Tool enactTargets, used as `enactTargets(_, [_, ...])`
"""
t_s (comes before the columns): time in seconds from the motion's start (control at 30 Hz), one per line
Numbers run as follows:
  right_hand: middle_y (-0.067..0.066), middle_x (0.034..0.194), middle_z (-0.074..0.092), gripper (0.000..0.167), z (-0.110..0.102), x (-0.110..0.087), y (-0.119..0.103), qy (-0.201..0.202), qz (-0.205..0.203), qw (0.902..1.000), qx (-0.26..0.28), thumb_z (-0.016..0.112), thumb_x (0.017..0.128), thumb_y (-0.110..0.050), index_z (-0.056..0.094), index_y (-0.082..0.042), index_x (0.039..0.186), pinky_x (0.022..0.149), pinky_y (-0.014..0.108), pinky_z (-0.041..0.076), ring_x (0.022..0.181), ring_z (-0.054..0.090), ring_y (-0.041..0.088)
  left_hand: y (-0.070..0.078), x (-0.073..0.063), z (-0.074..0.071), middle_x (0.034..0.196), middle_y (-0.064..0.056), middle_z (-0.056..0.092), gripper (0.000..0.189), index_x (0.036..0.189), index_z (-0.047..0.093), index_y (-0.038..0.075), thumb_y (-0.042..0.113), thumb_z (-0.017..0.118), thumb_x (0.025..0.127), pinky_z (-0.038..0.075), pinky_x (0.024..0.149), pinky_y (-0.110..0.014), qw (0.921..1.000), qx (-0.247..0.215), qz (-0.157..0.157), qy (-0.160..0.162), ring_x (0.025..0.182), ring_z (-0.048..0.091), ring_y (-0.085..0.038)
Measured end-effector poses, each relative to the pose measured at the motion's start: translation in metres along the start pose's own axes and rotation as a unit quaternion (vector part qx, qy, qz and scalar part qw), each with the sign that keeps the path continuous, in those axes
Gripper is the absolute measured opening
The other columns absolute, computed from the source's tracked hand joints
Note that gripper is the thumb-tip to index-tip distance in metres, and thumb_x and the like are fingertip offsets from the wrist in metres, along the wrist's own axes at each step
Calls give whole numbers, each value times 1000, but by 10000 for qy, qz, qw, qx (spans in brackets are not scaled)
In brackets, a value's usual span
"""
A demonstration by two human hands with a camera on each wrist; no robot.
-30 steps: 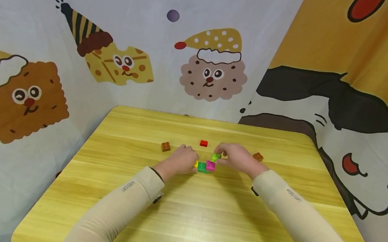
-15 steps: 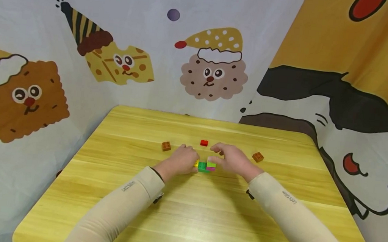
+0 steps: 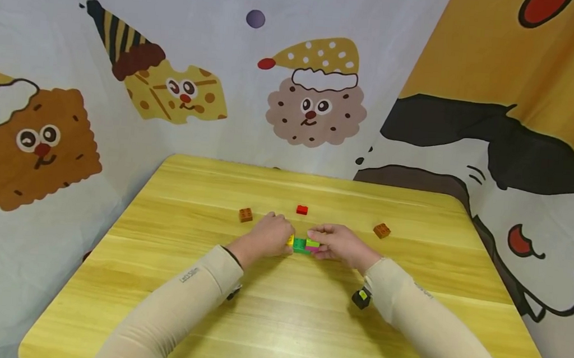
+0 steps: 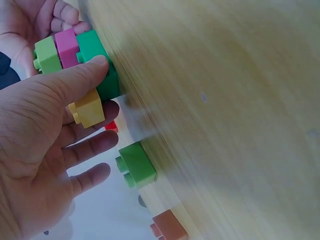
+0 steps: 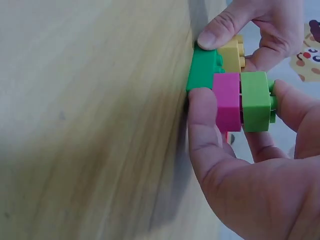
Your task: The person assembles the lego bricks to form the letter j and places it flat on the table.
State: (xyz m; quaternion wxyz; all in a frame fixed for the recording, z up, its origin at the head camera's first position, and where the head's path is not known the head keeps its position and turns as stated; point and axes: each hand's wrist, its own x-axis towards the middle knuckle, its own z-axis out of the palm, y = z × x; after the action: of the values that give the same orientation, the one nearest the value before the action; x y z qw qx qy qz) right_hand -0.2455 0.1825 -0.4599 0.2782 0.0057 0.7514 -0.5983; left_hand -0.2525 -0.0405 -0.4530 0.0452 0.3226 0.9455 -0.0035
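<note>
My left hand (image 3: 273,236) grips a green toy brick (image 5: 202,71), thumb along its side, fingers behind. A yellow brick (image 5: 231,56) sits on one end of the green brick. On its other end a magenta brick (image 5: 227,100) stands, topped by a lime-green brick (image 5: 256,102). My right hand (image 3: 341,246) holds this end of the build: its thumb lies at the green and magenta bricks, and a finger touches the lime studs. In the head view my left hand covers most of the yellow brick.
Loose on the wooden table (image 3: 275,324) lie a red brick (image 3: 302,210), an orange-brown brick (image 3: 246,215) at left and another orange-brown brick (image 3: 382,231) at right. The left wrist view also shows a separate green brick (image 4: 137,165) beyond my fingers.
My right hand brought the lime brick onto the magenta one, loosened its fingers, then lowered and closed round that end of the build. My left hand stayed in place.
</note>
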Motion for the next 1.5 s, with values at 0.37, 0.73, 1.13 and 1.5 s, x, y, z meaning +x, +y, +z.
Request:
enactTargets(0.37, [12,121,69,54,-3,3,2,142,75,9986,512,69,106,-24,55,6,148,92,33,63,96,70,17,0,3,-4,108,1,79,34,109,80,14,45,82,95,51,108,-47,10000,-60,0,10,108,68,-24])
enactTargets(0.73, [9,118,70,56,-8,6,11,94,145,9987,469,69,106,-30,54,3,148,93,33,61,100,69,20,1,5,-3,106,2,79,34,110,80,15,46,81,95,51,109,-48,10000,-3,47,-53,108,68,-24])
enactTargets(1.13, [8,117,71,59,-8,6,19,9,21,9992,402,70,105,-36,55,2,147,90,32,61,97,71,19,-1,3,0,104,3,78,35,108,79,15,47,83,94,51,108,-47,9997,-224,14,-109,106,66,-22])
enactTargets(1.5, [7,118,70,51,-3,1,10,70,84,9995,292,65,109,-32,57,2,145,90,32,61,98,71,19,-2,3,-1,98,3,77,36,107,80,14,47,84,92,51,107,-47,9995,-325,5,-60,104,67,-22])
